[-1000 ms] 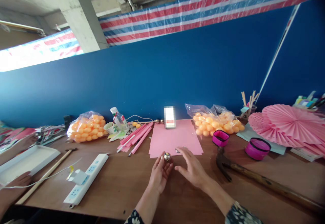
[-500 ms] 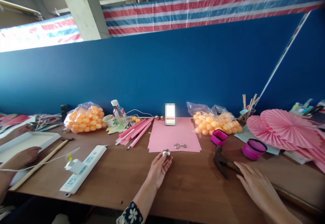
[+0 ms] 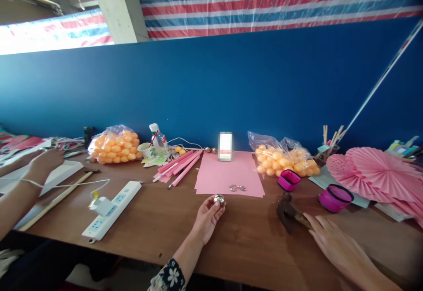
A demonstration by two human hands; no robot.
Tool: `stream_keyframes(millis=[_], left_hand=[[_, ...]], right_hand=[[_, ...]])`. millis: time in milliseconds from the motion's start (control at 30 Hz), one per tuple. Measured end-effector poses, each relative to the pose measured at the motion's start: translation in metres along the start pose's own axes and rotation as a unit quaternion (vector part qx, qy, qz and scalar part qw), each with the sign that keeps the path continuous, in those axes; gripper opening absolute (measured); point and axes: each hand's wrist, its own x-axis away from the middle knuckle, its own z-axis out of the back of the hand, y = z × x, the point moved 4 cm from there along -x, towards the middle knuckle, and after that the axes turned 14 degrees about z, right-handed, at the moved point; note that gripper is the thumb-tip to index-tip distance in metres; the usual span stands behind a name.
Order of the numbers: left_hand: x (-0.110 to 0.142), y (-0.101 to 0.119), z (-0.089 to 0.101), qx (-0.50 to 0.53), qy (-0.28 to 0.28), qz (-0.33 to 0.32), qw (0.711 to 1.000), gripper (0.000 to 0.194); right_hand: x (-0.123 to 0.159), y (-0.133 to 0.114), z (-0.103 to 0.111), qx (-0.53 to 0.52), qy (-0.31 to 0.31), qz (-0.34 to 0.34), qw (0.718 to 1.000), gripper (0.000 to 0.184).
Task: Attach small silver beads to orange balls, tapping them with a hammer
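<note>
A shiny silver metal ball (image 3: 218,200) is pinched in the fingers of my left hand (image 3: 207,220), just in front of the pink paper sheets (image 3: 228,170). On the near edge of that paper lies a small cluster of silver metal pieces (image 3: 237,188), too small to make out. My right hand (image 3: 337,240) is over the wooden handle of a claw hammer (image 3: 287,211), its fingers and thumb around the handle. The hammer's rusty head rests on the table, and part of the handle is hidden under my hand.
Two magenta bands (image 3: 335,197) sit beyond the hammer. Bags of orange balls (image 3: 115,147) stand at the back. A power strip (image 3: 114,209), pink sticks (image 3: 178,166) and paper fans (image 3: 380,172) lie around. At far left, a co-worker's hands (image 3: 46,163) are above a white tray.
My right fingers have settled closer around the hammer handle. My left hand keeps the ball, now slightly more exposed. The co-worker's nearer hand has risen away from the tray's edge.
</note>
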Motion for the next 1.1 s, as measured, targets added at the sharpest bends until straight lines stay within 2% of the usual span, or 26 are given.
stream_keyframes(millis=[100, 167, 233, 300, 367, 400, 433, 467, 500, 567, 633, 700, 833, 1033, 1100], left_hand=[[-0.002, -0.002, 0.001, -0.006, 0.004, 0.005, 1.000, 0.026], [-0.003, -0.003, 0.002, -0.008, 0.008, 0.013, 1.000, 0.027], [-0.003, -0.003, 0.001, -0.009, 0.006, 0.018, 1.000, 0.029], [-0.002, -0.002, 0.000, -0.011, 0.000, 0.024, 1.000, 0.030], [-0.001, -0.001, -0.001, -0.018, -0.005, 0.027, 0.999, 0.030], [0.000, -0.001, -0.002, -0.022, -0.006, 0.027, 0.999, 0.029], [0.000, -0.001, -0.002, -0.027, -0.008, 0.025, 0.999, 0.028], [0.000, -0.001, -0.002, -0.032, -0.009, 0.022, 0.999, 0.027], [0.000, -0.002, -0.001, -0.037, -0.010, 0.018, 0.999, 0.026], [-0.001, -0.003, 0.000, -0.043, -0.009, 0.009, 0.999, 0.024], [-0.001, -0.004, 0.001, -0.049, -0.004, 0.003, 0.999, 0.022], [-0.001, -0.005, 0.001, -0.054, -0.001, -0.002, 0.999, 0.022], [0.000, -0.005, -0.002, -0.069, -0.015, -0.012, 0.997, 0.022], [0.001, -0.005, -0.001, -0.079, 0.002, -0.015, 0.997, 0.023], [0.001, -0.005, -0.001, -0.096, 0.002, -0.021, 0.995, 0.025]], right_hand=[[-0.004, -0.019, 0.017, -0.106, 0.016, -0.054, 0.993, 0.039], [-0.010, -0.037, 0.030, -0.232, 0.021, -0.109, 0.966, 0.040], [-0.019, -0.057, 0.041, -0.382, 0.009, -0.190, 0.904, 0.041], [-0.034, -0.080, 0.055, -0.436, -0.015, -0.200, 0.877, 0.039], [-0.051, -0.104, 0.064, -0.584, -0.064, -0.206, 0.782, 0.038], [-0.059, -0.113, 0.068, -0.635, -0.066, -0.205, 0.742, 0.038], [-0.066, -0.121, 0.072, -0.669, -0.076, -0.196, 0.713, 0.036], [-0.072, -0.127, 0.075, -0.680, -0.088, -0.184, 0.704, 0.035], [-0.077, -0.132, 0.078, -0.677, -0.095, -0.178, 0.708, 0.034], [-0.084, -0.138, 0.081, -0.646, -0.099, -0.168, 0.738, 0.032], [-0.090, -0.143, 0.086, -0.617, -0.082, -0.163, 0.766, 0.032], [-0.097, -0.147, 0.089, -0.603, -0.073, -0.153, 0.780, 0.035], [-0.107, -0.152, 0.089, -0.596, -0.091, -0.135, 0.786, 0.031], [-0.103, -0.147, 0.086, -0.596, -0.056, -0.155, 0.786, 0.028], [-0.102, -0.147, 0.086, -0.596, -0.062, -0.155, 0.785, 0.027]])
